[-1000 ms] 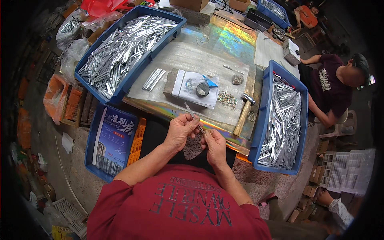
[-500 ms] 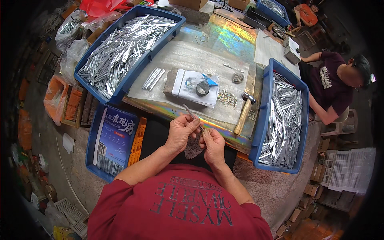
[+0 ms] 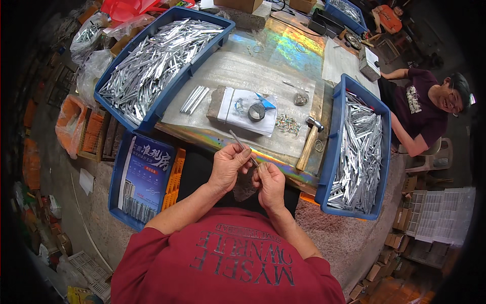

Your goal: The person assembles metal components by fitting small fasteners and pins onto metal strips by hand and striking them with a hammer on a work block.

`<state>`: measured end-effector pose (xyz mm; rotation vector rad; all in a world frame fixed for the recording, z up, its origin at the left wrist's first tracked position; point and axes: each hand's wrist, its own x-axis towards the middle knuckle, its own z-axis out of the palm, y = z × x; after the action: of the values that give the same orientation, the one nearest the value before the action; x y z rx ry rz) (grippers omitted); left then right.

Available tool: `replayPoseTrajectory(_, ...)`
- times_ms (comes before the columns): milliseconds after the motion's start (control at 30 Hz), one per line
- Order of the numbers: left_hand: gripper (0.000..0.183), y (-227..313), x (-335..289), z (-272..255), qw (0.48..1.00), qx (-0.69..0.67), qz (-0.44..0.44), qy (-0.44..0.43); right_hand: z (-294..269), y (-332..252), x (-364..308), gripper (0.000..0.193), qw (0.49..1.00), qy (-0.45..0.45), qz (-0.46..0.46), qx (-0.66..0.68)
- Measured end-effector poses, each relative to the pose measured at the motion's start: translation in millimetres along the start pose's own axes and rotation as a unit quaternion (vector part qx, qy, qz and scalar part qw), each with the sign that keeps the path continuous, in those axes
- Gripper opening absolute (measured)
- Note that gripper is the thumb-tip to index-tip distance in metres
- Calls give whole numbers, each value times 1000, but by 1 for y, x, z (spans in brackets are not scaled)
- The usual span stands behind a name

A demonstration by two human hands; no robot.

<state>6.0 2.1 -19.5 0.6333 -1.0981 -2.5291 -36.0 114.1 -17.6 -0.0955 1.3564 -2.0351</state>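
Left hand [image 3: 226, 167], mine: fingers curled, thumb and forefinger pinching one slim metal strip [image 3: 236, 137], which slants on the near side of the paper-covered block [image 3: 239, 122]. Right hand [image 3: 271, 186], mine: fingers folded in, fingertips pinched at the strip's near end. Hammer [image 3: 307, 152]: right of the block. Loose row of strips [image 3: 194, 100]: left of it. Round dark cup [image 3: 256, 112]: on top.

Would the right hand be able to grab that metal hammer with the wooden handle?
Probably yes: the hammer lies close by, handle end nearest the right hand, and nothing seems in between. But that hand looks busy pinching a thin grey metal strip, so it may have to let go first.
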Motion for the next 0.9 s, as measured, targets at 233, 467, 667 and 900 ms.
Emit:
replayPoseTrajectory(233, 12, -2, -2, 0, 1000, 12, 21, -4, 1, 1, 0, 15, 1000, -4, 0, 3)
replayPoseTrajectory(467, 9, -7, -5, 0, 995, 63, 70, -12, 5, -2, -1, 14, 999, 10, 11, 31)
replayPoseTrajectory(667, 10, -10, -7, 2, 994, 64, 89, -5, 9, -4, -2, 14, 997, 22, 28, 72)
replayPoseTrajectory(900, 11, -7, -6, 2, 990, 87, 108, -11, 12, -8, -1, 13, 996, 9, 25, 87)
